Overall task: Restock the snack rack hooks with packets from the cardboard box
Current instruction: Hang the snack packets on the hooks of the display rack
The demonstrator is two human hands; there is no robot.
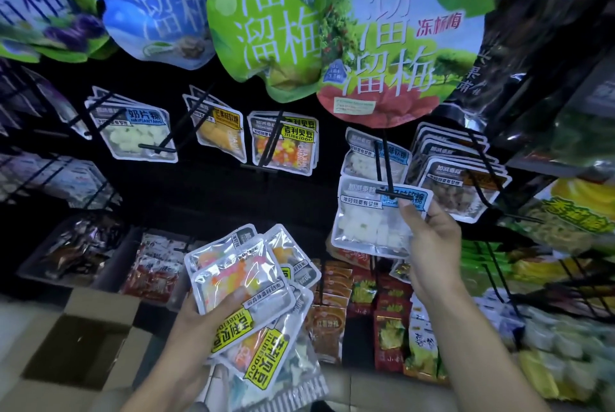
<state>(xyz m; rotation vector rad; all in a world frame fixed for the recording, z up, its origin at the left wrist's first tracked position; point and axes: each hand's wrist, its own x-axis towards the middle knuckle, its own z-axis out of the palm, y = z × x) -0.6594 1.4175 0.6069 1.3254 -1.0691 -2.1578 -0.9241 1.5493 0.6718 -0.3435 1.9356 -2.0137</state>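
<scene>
right hand (432, 238) fingers pinch a white-candy packet (376, 215) at the hook tip (397, 194). left hand (213, 315) clamps a packet stack (253, 298) below-left of that hook, right of the cardboard box (83, 345). best to line hole with tip, then slide back level.

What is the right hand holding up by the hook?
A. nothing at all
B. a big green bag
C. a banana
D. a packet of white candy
D: the right hand pinches a clear packet of white candy pieces at the tip of the hook, while the left hand holds a stack of packets with colourful beans.
</scene>
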